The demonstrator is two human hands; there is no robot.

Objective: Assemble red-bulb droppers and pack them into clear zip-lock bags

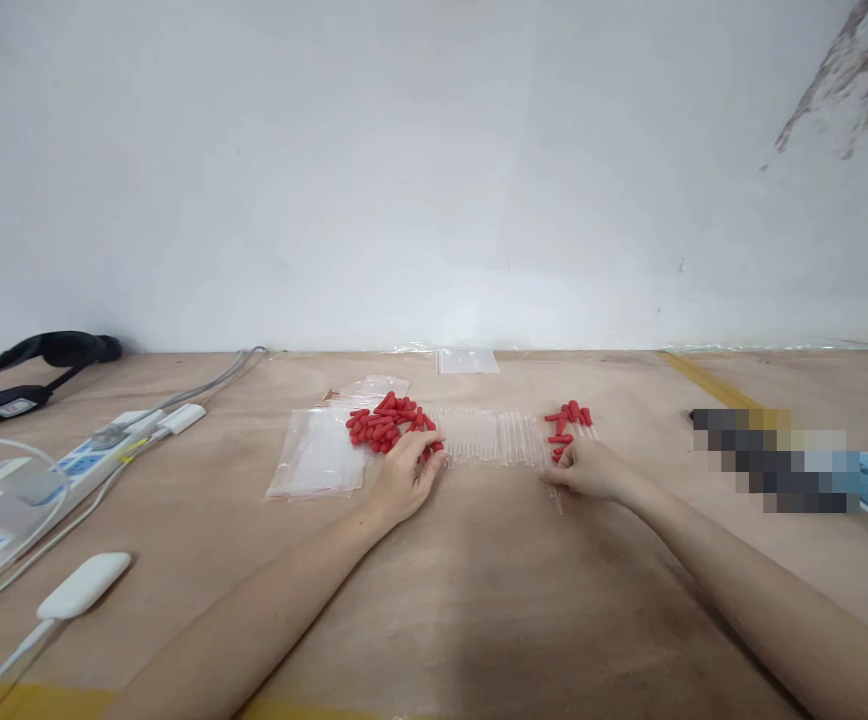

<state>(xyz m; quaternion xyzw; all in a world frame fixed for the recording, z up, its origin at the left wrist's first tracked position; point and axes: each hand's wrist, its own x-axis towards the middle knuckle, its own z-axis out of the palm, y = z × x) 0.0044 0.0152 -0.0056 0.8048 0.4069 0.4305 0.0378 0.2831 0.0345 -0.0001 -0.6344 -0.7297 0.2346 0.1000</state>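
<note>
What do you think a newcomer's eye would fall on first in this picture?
Most likely the heap of red caps near the middle of the table, with the left hand at its near right edge. Next would come the thin clear tubes laid side by side between both hands, and the smaller red group beside the right hand.
</note>
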